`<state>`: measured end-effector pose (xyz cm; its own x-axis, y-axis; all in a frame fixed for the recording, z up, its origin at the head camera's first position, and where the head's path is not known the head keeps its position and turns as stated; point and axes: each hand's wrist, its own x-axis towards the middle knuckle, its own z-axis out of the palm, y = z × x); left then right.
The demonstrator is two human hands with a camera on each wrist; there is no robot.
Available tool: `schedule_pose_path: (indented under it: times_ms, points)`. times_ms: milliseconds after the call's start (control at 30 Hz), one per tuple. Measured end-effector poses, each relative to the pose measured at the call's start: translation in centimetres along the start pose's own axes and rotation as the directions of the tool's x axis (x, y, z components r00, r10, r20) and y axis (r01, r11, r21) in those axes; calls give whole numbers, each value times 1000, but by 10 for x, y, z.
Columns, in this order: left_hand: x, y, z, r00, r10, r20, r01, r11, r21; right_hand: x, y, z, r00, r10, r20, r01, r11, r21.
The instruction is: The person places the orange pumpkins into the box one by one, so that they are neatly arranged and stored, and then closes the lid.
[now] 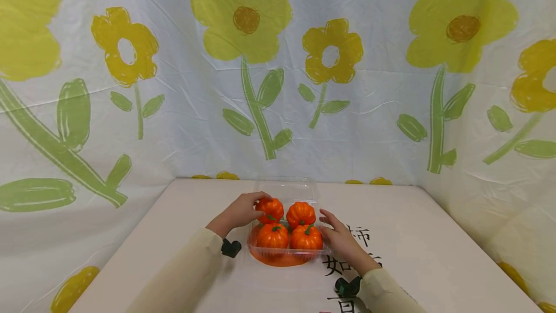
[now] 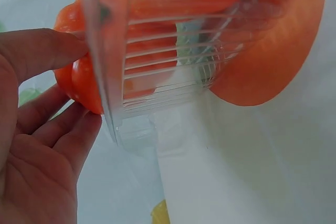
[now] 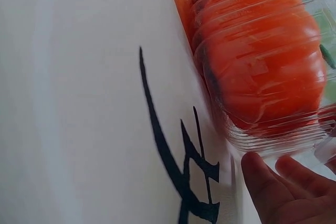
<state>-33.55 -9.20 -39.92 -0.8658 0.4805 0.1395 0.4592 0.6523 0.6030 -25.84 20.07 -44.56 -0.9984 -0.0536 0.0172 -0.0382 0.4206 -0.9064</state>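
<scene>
A clear plastic box [image 1: 278, 251] on the table holds several small orange toy pumpkins with green stems. My left hand [image 1: 241, 211] grips the back-left pumpkin [image 1: 273, 209], thumb on the near side and fingers round the far side. In the left wrist view this pumpkin [image 2: 84, 85] shows above the box's rim. Beside it sit the back-right pumpkin [image 1: 301, 214], the front-left pumpkin [image 1: 272, 236] and the front-right pumpkin [image 1: 306, 238]. My right hand [image 1: 343, 243] is at the box's right side, its fingertips right at the ribbed wall [image 3: 278, 142], fingers loosely bent and holding nothing.
The box's clear lid [image 1: 286, 190] is folded back toward the rear. Under the box, the white table cover [image 1: 191, 235] carries a printed orange shape [image 1: 278, 260], with black characters [image 1: 333, 265] at the right. A flowered curtain [image 1: 182, 110] hangs behind and at both sides.
</scene>
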Motion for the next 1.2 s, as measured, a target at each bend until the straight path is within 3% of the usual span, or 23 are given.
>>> schedule_pose_path:
  times_ms: [833,1033,1200]
  points:
    - [6,-8,9,996,65,60,-70,995,76,-3,-4,0,1000,9,-10,-10,1000,-30]
    - [6,-7,10,996,59,65,-64,995,73,-1,-2,-1,1000,-3,1,3,1000,-29]
    - [5,-7,7,997,46,59,-47,999,13,2,-1,-4,1000,1,13,0,999,-50]
